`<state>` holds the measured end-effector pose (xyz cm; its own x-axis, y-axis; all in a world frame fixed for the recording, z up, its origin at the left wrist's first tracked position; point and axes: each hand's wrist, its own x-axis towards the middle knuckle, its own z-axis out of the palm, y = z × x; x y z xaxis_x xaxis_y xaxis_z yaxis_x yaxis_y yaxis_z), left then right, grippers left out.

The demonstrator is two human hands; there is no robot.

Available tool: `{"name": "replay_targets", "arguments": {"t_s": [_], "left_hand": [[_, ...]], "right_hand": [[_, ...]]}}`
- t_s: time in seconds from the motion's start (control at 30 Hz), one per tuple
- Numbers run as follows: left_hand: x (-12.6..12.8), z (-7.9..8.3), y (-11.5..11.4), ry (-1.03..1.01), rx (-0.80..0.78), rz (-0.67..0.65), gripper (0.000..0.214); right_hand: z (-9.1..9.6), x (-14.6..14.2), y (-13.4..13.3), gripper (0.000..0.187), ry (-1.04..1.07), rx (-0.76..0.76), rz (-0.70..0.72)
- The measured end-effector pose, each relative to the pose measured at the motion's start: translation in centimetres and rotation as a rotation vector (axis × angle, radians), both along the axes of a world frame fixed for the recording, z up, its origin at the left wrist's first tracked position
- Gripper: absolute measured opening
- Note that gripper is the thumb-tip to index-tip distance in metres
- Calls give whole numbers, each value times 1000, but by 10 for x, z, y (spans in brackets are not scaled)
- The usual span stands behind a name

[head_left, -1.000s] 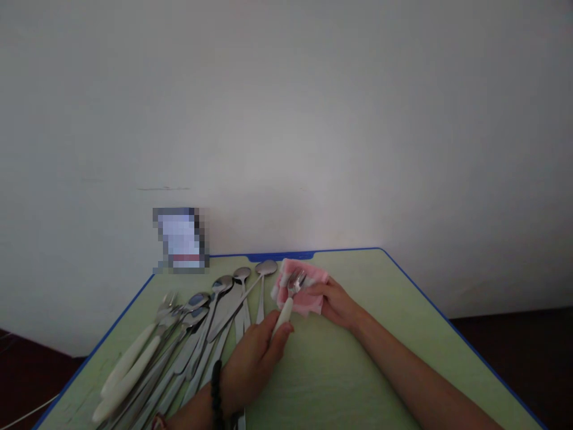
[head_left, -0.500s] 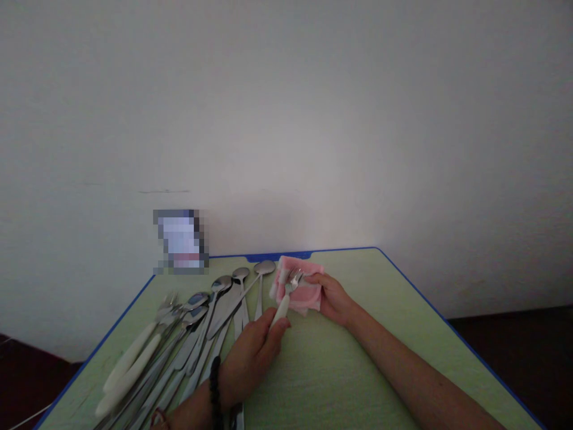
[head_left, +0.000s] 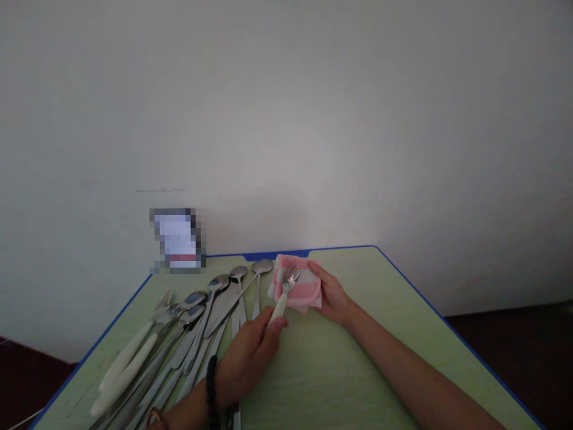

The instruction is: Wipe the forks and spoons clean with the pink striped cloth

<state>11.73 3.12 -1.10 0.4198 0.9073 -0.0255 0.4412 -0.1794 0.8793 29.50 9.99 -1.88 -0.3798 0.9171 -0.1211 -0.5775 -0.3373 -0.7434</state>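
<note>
My left hand (head_left: 254, 353), with a dark beaded bracelet at the wrist, is closed round the white handle of a fork (head_left: 280, 306). The fork's metal tines point away from me and lie over a folded pink and white cloth (head_left: 307, 294). At the cloth's right edge, my right hand (head_left: 333, 295) grips it between thumb and fingers; the fingers beneath are mostly hidden. Left of my hands lies a spread of cutlery: several metal spoons (head_left: 219, 283), some flat knife-like pieces (head_left: 219, 313), and forks with white handles (head_left: 128, 352).
All this is on a light green table (head_left: 313, 376) with a blue rim. A pixelated phone-like device (head_left: 179, 239) stands at the far left corner, close to the pale wall (head_left: 313, 119). My left forearm passes over some cutlery handles.
My right thumb has shifted from beside the tines to the cloth's upper right edge, so more of the cloth shows. The fork stays in my left hand. The view has moved slightly.
</note>
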Motion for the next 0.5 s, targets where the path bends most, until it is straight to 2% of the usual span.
{"name": "replay_targets", "arguments": {"t_s": [0.27, 0.5], "left_hand": [[0, 0, 1, -42, -38, -9, 34], [0, 2, -1, 35, 33, -4, 29]], "right_hand": [[-2, 0, 0, 28, -10, -6, 7], [-1, 1, 3, 22, 36, -29, -48]]}}
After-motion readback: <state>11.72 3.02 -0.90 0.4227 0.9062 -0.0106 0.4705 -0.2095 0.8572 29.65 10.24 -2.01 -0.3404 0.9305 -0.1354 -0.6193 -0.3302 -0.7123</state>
